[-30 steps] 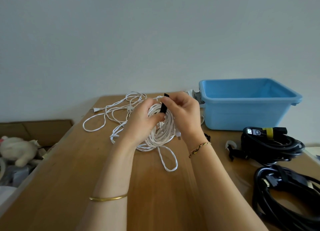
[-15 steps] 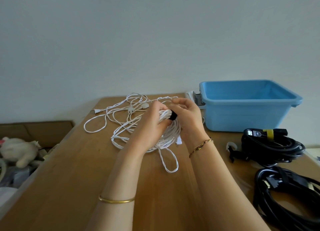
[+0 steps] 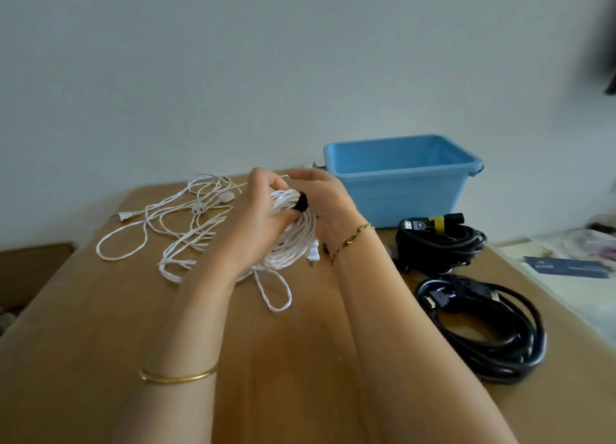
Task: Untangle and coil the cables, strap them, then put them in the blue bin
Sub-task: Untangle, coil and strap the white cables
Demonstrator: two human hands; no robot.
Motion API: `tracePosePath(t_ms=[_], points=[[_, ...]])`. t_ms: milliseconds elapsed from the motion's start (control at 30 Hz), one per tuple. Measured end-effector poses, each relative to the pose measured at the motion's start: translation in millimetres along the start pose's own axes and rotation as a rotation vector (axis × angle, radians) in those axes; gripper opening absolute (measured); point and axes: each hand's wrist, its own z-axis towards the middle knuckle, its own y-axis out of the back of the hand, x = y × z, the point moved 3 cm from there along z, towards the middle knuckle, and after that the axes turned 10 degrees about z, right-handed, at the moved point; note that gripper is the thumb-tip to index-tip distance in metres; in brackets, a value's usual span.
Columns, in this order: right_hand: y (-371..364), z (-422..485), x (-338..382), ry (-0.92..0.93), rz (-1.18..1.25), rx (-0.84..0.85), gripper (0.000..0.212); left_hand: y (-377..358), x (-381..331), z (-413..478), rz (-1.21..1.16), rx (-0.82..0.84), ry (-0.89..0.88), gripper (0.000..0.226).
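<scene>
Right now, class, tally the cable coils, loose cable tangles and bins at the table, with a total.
Coils: 3 (white coil, far black coil, near black coil)
Loose white tangle: 1
Bin: 1
Total: 5

Coil (image 3: 293, 243) and strap (image 3: 301, 202) half lost behind the grips

The left grip (image 3: 256, 223) curls round the coil and covers its near left side. The right grip (image 3: 328, 206) holds the strap, hiding the strap's far end and the left end of the bin (image 3: 400, 190). Both forearms and the table (image 3: 100, 327) are cut off by the lower edge. A dark shape (image 3: 608, 43) at the top right is smeared and cut by the edge, so it can't be identified. Print on the dark card (image 3: 573, 267) is too small to read, and the things around it are blurred. A brown box (image 3: 30, 267) runs off the left edge.
</scene>
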Motion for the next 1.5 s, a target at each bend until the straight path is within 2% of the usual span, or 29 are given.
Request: tracePosePath(t_ms=[100, 167, 200, 267, 333, 400, 533, 600, 667, 733, 800, 833, 900, 967, 1033, 1100, 1167, 1367, 1500], points=[[6, -14, 16, 0.168, -0.214, -0.110, 0.012, -3, -10, -1, -0.104, -0.024, 0.027, 0.035], [13, -28, 33, 0.266, -0.383, -0.096, 0.032, -10, -18, 1, -0.201, -0.024, 0.078, 0.034], [18, -35, 44, 0.284, -0.444, -0.053, 0.034, -13, -25, 3, -0.244, -0.013, 0.097, 0.035], [35, -48, 65, 0.269, -0.597, 0.014, 0.025, -25, -42, 13, -0.343, 0.033, 0.097, 0.033], [60, -54, 82, 0.248, -0.774, -0.013, 0.031, -39, -60, 25, -0.431, 0.072, 0.091, 0.016], [85, -55, 96, 0.291, -0.852, -0.063, 0.026, -57, -76, 32, -0.477, 0.129, 0.091, 0.004], [120, -43, 113, 0.338, -0.929, -0.132, 0.017, -88, -93, 42, -0.711, 0.280, 0.158, 0.015], [138, -30, 118, 0.341, -0.975, -0.235, 0.020, -92, -90, 47, -0.728, 0.284, 0.197, 0.017], [154, -16, 121, 0.331, -0.992, -0.329, 0.023, -93, -77, 49, -0.613, 0.199, 0.250, 0.014], [162, -9, 118, 0.288, -1.059, -0.372, 0.017, -98, -59, 43, -0.388, 0.172, 0.240, 0.015], [165, -5, 106, 0.232, -1.163, -0.382, 0.007, -111, -45, 34, -0.121, 0.273, 0.163, 0.020], [167, -2, 100, 0.209, -1.206, -0.380, 0.015, -118, -40, 29, -0.021, 0.347, 0.110, 0.022], [170, 2, 89, 0.176, -1.255, -0.382, 0.017, -131, -38, 22, 0.101, 0.475, 0.011, 0.032], [173, 4, 83, 0.156, -1.270, -0.387, 0.018, -141, -39, 18, 0.207, 0.514, -0.043, 0.039], [174, 4, 81, 0.148, -1.283, -0.386, 0.016, -145, -39, 18, 0.305, 0.472, -0.057, 0.034], [172, 4, 80, 0.154, -1.289, -0.372, 0.017, -146, -39, 18, 0.337, 0.426, -0.070, 0.025], [168, 1, 80, 0.164, -1.309, -0.359, 0.007, -144, -38, 18, 0.375, 0.400, -0.095, 0.021], [141, -15, 86, 0.367, -1.417, -0.406, 0.021, -134, -24, 20, 0.391, 0.300, -0.087, 0.025], [115, -18, 84, 0.429, -1.374, -0.295, 0.026, -111, -12, 20, 0.323, 0.170, -0.017, 0.018]])
